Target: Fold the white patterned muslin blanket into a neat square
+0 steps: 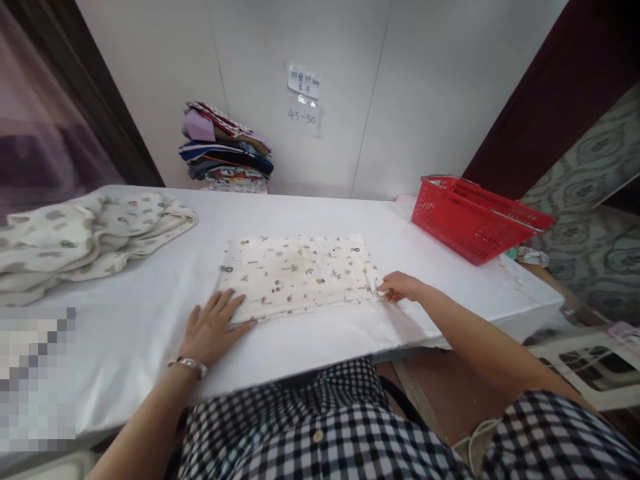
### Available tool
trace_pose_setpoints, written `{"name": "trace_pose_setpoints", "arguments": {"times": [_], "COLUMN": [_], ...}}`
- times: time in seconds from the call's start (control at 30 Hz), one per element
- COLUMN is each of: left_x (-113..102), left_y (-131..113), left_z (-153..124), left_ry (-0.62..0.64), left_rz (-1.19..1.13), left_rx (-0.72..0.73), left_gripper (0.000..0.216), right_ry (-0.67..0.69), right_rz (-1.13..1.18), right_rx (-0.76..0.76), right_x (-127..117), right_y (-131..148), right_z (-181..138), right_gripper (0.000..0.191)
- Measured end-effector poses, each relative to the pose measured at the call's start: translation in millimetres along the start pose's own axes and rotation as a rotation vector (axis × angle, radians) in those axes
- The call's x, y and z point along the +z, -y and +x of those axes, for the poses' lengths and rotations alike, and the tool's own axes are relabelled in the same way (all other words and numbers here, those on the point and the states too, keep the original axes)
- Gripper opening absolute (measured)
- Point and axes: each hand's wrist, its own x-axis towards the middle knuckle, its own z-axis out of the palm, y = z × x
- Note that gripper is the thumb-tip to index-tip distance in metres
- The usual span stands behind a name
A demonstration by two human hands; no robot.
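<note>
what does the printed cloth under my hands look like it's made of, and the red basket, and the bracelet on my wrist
Printed cloth: seemingly a thin woven cotton, matte, lying flat with soft fold edges. Left hand rests flat on its near corner; right hand pinches its right corner.
Red basket: likely moulded plastic, slightly glossy, with perforated walls and pale metallic-looking handles.
Bracelet: probably metal, judging by its silvery shine.

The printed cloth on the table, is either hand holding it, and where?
The right hand pinches the printed cloth at its near right corner. The left hand only lies flat on the near left corner, pressing it to the table.
</note>
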Motion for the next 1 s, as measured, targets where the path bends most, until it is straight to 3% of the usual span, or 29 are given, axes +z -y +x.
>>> {"name": "trace_pose_setpoints", "arguments": {"times": [0.2,0.7,1.0], "left_x": [2.2,3.1,5.1], "left_y": [-0.3,1.1,-4.1], "left_z": [0.4,0.1,-0.3], "left_ry": [-0.03,-0.024,-0.038], "left_rz": [0.0,-0.041,-0.05], "left_rx": [0.008,0.003,0.007], "left_gripper": [0.068,0.07,0.072], "right_ry": [-0.058,0.002,-0.104], "right_rz": [-0.093,-0.019,0.152], "right_rx": [-0.035,-0.027,-0.085], "right_x": [-1.6,8.1,-15.6], "right_y": [3.8,12.1,-2.7], "right_z": [0.0,-10.0,-13.5], "right_gripper": [0.024,0.019,0.026]}}
